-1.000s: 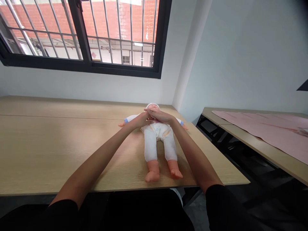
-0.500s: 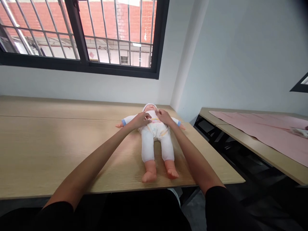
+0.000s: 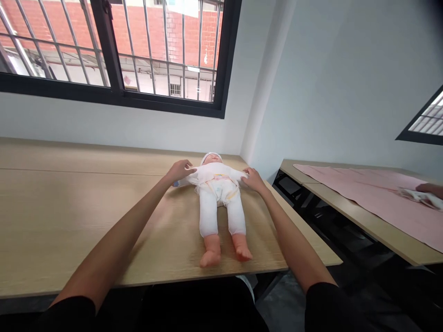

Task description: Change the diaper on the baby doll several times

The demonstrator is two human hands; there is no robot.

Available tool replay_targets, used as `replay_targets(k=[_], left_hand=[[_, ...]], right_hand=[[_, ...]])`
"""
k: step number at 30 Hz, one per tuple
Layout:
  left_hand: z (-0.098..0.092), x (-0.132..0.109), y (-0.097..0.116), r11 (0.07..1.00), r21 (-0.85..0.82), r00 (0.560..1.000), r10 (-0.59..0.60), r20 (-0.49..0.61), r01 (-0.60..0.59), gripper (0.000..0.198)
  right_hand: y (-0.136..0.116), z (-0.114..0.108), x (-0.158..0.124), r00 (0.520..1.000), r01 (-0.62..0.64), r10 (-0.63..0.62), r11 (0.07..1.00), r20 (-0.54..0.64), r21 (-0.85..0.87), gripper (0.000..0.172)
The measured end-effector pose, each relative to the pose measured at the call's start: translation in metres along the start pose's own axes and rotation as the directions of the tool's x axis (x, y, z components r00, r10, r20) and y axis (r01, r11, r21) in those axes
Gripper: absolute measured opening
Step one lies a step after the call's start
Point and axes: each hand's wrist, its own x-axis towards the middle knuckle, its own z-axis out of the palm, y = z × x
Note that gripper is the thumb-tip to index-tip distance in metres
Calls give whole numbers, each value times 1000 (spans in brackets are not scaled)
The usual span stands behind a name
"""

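A baby doll (image 3: 209, 219) lies on its back on the table, its bare feet towards me. It wears a white suit with blue cuffs, a white cap (image 3: 209, 155) and a diaper (image 3: 221, 191) with a coloured waistband around its hips. At the doll's sleeve on the left is my left hand (image 3: 180, 170), its fingers apart. My right hand (image 3: 254, 179) rests at the other sleeve with fingers loosely spread and bent. Both hands partly cover the doll's arms, and neither grips anything that I can make out.
The wooden table (image 3: 86, 221) ends just beyond the doll's feet and to its right. Across a gap stands a second table with a pink cloth (image 3: 349, 184). Another person's hand (image 3: 431, 189) is there beside a white item (image 3: 420, 197). A barred window (image 3: 166, 50) is ahead.
Both hands have moved apart, from the doll's chest out to its sleeves. The view has shifted slightly, and the other person's hand has come into sight at the right.
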Motion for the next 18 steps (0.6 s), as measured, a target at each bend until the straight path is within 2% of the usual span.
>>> replay_targets(k=[3, 5, 9, 12, 14, 18], left_hand=[[-4, -2, -11, 996, 34, 986, -86, 143, 82, 51], [-2, -4, -16, 986, 71, 965, -161, 205, 150, 49], [6, -6, -25, 960, 116, 922, -277, 271, 254, 41], [8, -4, -30, 946, 136, 888, -323, 329, 293, 39], [9, -2, -32, 936, 157, 860, -351, 370, 315, 38], [8, 0, -33, 923, 185, 815, -385, 434, 337, 40]], right_hand=[[13, -2, -10, 985, -50, 43, 998, 169, 33, 46], [13, 0, -14, 968, -43, 32, 998, 250, 37, 50], [2, 3, -17, 962, -66, 77, 996, 261, -54, 50], [-8, 1, -18, 949, -103, 122, 992, 289, -78, 42], [-15, -2, -20, 926, -166, 171, 985, 337, -46, 38], [-29, -15, -25, 846, -323, 258, 945, 467, 62, 35]])
